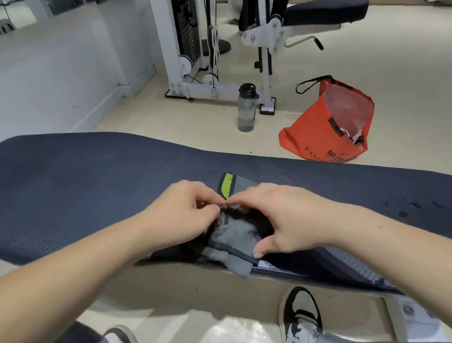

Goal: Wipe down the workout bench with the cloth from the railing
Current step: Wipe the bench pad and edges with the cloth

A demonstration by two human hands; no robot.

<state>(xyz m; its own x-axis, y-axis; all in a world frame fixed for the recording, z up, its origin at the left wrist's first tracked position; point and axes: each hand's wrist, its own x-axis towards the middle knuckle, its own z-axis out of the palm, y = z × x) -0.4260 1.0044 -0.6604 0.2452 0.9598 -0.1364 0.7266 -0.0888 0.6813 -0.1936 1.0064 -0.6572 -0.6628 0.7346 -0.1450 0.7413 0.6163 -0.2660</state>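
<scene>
A dark blue ribbed workout bench stretches across the view in front of me. A grey cloth with a lime-green stripe lies bunched on its near edge, one corner hanging over the side. My left hand pinches the cloth's upper fold with curled fingers. My right hand pinches the same fold from the other side, its thumb resting on the lower part of the cloth. A few water drops sit on the bench to the right.
On the floor behind the bench stand a clear water bottle and an orange bag. A white cable machine with a black padded seat is farther back. A grey wall runs along the left. My shoes are below the bench.
</scene>
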